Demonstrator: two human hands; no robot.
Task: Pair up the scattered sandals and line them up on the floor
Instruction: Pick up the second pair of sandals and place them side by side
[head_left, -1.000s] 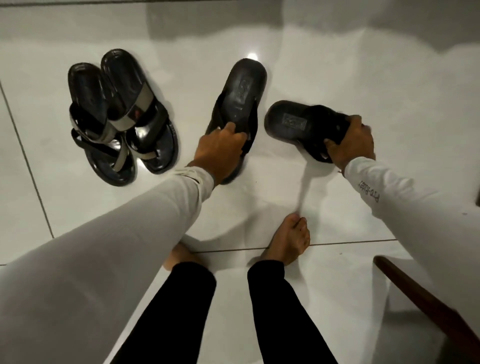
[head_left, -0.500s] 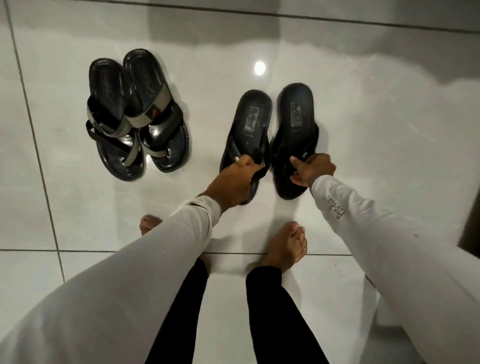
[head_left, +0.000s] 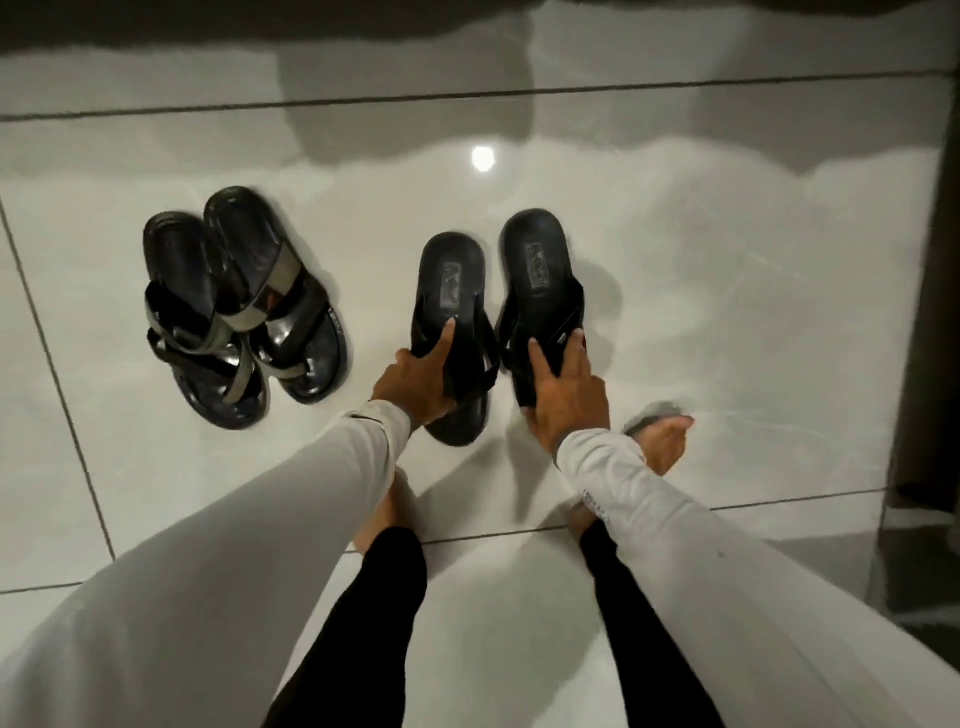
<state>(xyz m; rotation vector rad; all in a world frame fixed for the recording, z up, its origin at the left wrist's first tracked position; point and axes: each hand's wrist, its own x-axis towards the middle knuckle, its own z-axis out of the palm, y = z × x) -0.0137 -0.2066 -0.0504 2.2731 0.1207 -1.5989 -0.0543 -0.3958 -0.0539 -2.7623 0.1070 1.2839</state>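
Two plain black flip-flop sandals lie side by side on the glossy white tile floor, heels pointing away from me. My left hand (head_left: 422, 382) grips the toe end of the left black sandal (head_left: 451, 283). My right hand (head_left: 563, 387) grips the toe end of the right black sandal (head_left: 537, 260), which sits slightly farther forward. To their left stands a pair of black sandals with silver straps (head_left: 244, 301), close together, the left one partly overlapped by the right one.
My bare feet stand just behind the sandals, the right foot (head_left: 662, 441) beside my right wrist. A dark vertical edge (head_left: 930, 312), perhaps furniture or a doorway, runs down the right side. Tile grout lines cross the floor.
The right black sandal was turned from lying sideways to lying parallel beside the left one. Both hands stayed on the sandals, and the view shifted so the pairs sit lower in the frame.
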